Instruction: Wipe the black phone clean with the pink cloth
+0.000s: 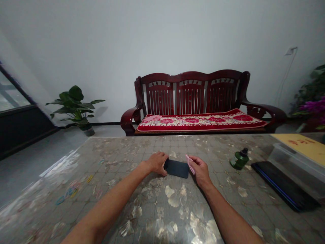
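Observation:
A dark smartphone (177, 168) lies flat on the patterned table cover (157, 196), its long side running left to right. My left hand (157, 163) grips its left end, thumb at the near edge and fingers at the far edge. At the right end, my right hand (200, 170) is closed on a small folded pink cloth (190, 164), held upright beside the phone's edge. Whether the cloth touches the phone, I cannot tell. My right fingertips are partly hidden behind the cloth.
To the right stand a green bottle (239, 159) with a black cap, a long black case (284, 185) and a clear plastic box (299, 166) under a yellow sheet (302, 144). Several coloured bands (69, 192) lie on the left. A wooden bench (191, 91) stands beyond the table.

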A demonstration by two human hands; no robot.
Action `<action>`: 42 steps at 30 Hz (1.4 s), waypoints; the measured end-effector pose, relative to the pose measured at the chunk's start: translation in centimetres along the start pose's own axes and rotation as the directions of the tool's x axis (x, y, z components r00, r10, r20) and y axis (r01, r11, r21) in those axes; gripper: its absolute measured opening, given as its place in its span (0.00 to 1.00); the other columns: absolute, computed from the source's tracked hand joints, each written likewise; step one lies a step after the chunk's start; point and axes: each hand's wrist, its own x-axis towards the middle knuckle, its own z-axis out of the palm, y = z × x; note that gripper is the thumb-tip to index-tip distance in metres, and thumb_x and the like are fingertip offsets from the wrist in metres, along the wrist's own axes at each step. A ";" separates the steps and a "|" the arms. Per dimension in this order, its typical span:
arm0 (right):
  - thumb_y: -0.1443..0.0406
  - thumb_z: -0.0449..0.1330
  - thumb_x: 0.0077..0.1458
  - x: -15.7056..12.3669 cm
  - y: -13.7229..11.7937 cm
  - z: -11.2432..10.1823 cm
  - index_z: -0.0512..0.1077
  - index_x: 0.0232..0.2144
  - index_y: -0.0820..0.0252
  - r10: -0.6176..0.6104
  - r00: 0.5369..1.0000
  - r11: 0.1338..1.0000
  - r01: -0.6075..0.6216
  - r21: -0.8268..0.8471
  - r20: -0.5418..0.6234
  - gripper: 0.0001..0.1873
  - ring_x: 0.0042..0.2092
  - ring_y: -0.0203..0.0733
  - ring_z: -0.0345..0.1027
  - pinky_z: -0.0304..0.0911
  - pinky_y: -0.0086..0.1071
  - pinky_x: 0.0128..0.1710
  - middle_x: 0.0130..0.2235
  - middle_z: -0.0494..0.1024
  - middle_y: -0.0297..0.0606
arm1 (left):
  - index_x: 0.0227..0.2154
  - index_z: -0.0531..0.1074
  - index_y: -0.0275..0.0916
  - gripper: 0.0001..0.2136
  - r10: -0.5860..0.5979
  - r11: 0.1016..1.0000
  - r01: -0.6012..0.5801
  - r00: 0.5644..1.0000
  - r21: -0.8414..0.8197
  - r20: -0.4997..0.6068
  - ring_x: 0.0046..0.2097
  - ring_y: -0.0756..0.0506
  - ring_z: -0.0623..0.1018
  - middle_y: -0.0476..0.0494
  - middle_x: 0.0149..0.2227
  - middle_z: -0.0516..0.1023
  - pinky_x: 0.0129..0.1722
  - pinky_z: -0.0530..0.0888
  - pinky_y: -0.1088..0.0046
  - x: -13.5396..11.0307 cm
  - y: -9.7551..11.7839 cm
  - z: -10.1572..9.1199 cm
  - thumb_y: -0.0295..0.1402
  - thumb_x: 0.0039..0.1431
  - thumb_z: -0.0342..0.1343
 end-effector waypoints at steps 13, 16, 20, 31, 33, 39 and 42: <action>0.53 0.58 0.54 1.4 0.7 -1.0 0.82 0.37 0.59 -0.234 0.963 0.685 0.260 -0.680 0.132 0.19 0.41 0.48 0.75 0.67 0.37 0.44 0.38 0.83 0.43 | 0.60 0.65 0.41 0.32 -0.069 0.908 -0.043 0.966 -0.416 -0.249 0.60 0.37 0.68 0.38 0.58 0.70 0.63 0.64 0.57 -5.7 -0.9 4.4 0.29 0.48 0.59; 0.62 0.56 0.56 1.3 0.2 -0.8 0.82 0.39 0.59 -0.212 0.956 0.549 0.289 -0.784 0.204 0.16 0.42 0.46 0.74 0.65 0.33 0.44 0.39 0.82 0.43 | 0.59 0.65 0.41 0.32 -0.106 0.897 -0.028 0.955 -0.441 -0.276 0.58 0.37 0.70 0.38 0.56 0.72 0.62 0.64 0.57 -6.0 -0.4 4.9 0.31 0.49 0.60; 0.68 0.54 0.57 0.9 -0.6 -0.5 0.82 0.40 0.58 -0.141 0.944 0.404 0.330 -0.853 0.298 0.17 0.42 0.43 0.73 0.63 0.30 0.43 0.40 0.82 0.42 | 0.59 0.66 0.40 0.31 -0.145 0.884 -0.023 0.936 -0.467 -0.320 0.57 0.36 0.71 0.38 0.56 0.73 0.62 0.65 0.55 -6.2 0.2 5.7 0.32 0.49 0.61; 0.67 0.58 0.55 0.2 -2.3 -0.9 0.81 0.30 0.56 -0.157 0.935 0.401 0.355 -0.845 0.318 0.10 0.34 0.43 0.72 0.58 0.30 0.34 0.32 0.81 0.39 | 0.60 0.65 0.40 0.32 -0.212 0.838 -0.014 0.912 -0.545 -0.350 0.60 0.36 0.70 0.37 0.58 0.72 0.64 0.63 0.56 -6.6 0.2 6.7 0.31 0.49 0.63; 0.70 0.56 0.58 -0.3 -2.7 -0.1 0.81 0.36 0.58 -0.147 0.912 0.305 0.410 -0.860 0.383 0.13 0.40 0.43 0.72 0.59 0.29 0.39 0.37 0.81 0.41 | 0.60 0.65 0.40 0.33 -0.220 0.828 -0.015 0.911 -0.561 -0.350 0.60 0.36 0.70 0.37 0.59 0.71 0.64 0.62 0.55 -6.6 0.1 7.0 0.31 0.49 0.63; 0.68 0.51 0.65 -2.6 -2.6 2.8 0.80 0.40 0.60 -0.055 0.903 0.025 0.428 -0.903 0.426 0.16 0.46 0.46 0.70 0.59 0.32 0.46 0.43 0.78 0.47 | 0.61 0.65 0.42 0.34 -0.238 0.802 -0.025 0.903 -0.597 -0.358 0.62 0.35 0.68 0.38 0.61 0.70 0.65 0.62 0.51 -6.4 -0.4 7.7 0.31 0.48 0.64; 0.68 0.51 0.66 -3.5 -2.2 3.7 0.80 0.43 0.57 -0.026 0.878 0.021 0.479 -0.878 0.478 0.17 0.46 0.45 0.69 0.60 0.31 0.46 0.42 0.78 0.45 | 0.61 0.65 0.42 0.34 -0.247 0.788 -0.030 0.899 -0.614 -0.361 0.62 0.34 0.69 0.38 0.60 0.71 0.64 0.63 0.51 -6.3 -0.6 8.0 0.32 0.48 0.65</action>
